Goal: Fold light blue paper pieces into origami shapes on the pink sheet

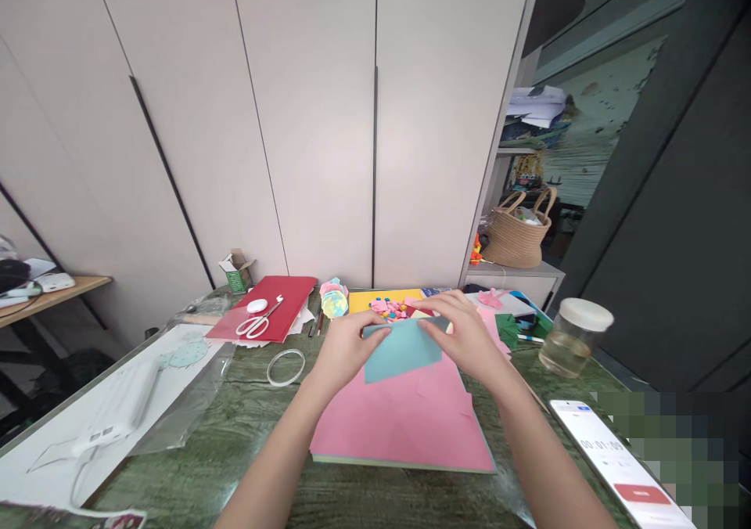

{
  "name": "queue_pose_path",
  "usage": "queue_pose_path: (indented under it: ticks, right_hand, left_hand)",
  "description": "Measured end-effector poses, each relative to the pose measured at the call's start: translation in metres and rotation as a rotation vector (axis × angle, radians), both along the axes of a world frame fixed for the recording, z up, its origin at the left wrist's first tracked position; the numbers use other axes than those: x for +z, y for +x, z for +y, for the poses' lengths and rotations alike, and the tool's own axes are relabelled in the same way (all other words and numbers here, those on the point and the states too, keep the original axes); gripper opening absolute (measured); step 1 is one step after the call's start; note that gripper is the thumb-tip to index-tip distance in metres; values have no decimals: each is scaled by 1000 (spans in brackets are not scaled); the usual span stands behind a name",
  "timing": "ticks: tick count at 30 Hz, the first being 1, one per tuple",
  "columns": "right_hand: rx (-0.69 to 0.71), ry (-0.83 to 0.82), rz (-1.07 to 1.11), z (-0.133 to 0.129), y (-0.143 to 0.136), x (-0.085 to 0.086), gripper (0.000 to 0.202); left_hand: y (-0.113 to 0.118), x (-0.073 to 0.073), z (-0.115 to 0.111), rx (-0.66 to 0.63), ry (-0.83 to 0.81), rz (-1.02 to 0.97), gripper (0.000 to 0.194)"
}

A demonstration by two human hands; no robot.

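Note:
A light blue sheet of paper [402, 352] is held up by its top edge above a stack of pink paper [399, 423]. My left hand [350, 347] pinches the blue sheet at its upper left corner, thumb in front. On the upper right, my right hand [463, 333] grips the same edge between thumb and fingers. Behind the blue sheet lie small pink, blue and yellow pieces [392, 307] on a yellow sheet [359, 302], partly hidden by the paper and my hands.
White scissors [254, 325] lie on a red folder [299, 296] at the back left, with a tape roll [285, 367] nearer. On the right stand a lidded jar [568, 341] and a lit phone [616, 458]. A white power bank [120, 404] lies left.

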State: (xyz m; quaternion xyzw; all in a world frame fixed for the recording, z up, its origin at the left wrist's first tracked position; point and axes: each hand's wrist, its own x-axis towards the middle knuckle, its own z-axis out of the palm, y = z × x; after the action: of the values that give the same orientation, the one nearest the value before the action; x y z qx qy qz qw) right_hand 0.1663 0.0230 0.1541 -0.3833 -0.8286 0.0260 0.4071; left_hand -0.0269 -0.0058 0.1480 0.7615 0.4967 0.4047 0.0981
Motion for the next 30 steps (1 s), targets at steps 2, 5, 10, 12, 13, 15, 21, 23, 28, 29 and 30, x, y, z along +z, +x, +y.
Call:
queue_pose_path:
  ticks: [2, 5, 10, 12, 13, 15, 21, 23, 28, 29, 30]
  right_hand:
    - [0, 56, -39, -3, -9, -3, 16]
    - [46, 83, -76, -10, -18, -5, 12]
    - [101, 42, -70, -18, -18, -1, 10]
    - [105, 34, -78, -19, -15, 1, 9]
    - [104, 34, -83, -18, -13, 2, 9]
    - [97, 38, -89, -17, -9, 4, 10]
    - [29, 55, -98, -5, 11, 7, 10]
    - [-4, 64, -104, 5, 20, 4, 9]
    - [-217, 99, -147, 34, 49, -9, 10]
    - [-270, 97, -138, 36, 53, -10, 11]
    - [-299, 90, -114, 36, 55, -9, 11]
  left_hand:
    - [5, -2, -3, 15, 19, 79, 14]
    - [10, -3, -9, 59, 43, 183, 16]
    - [12, -4, -12, 52, 96, 328, 21]
    - [11, -4, -12, 31, 113, 340, 21]
    - [11, -3, -12, 23, 116, 330, 20]
    - [9, -1, -12, 5, 113, 297, 19]
    - [2, 6, -13, 10, 103, 178, 18]
    - [-2, 9, -13, 21, 97, 158, 18]
    - [-13, 14, -17, 60, 87, 104, 19]
    - [-15, 15, -17, 76, 91, 102, 19]
    - [-16, 15, -18, 93, 94, 103, 18]
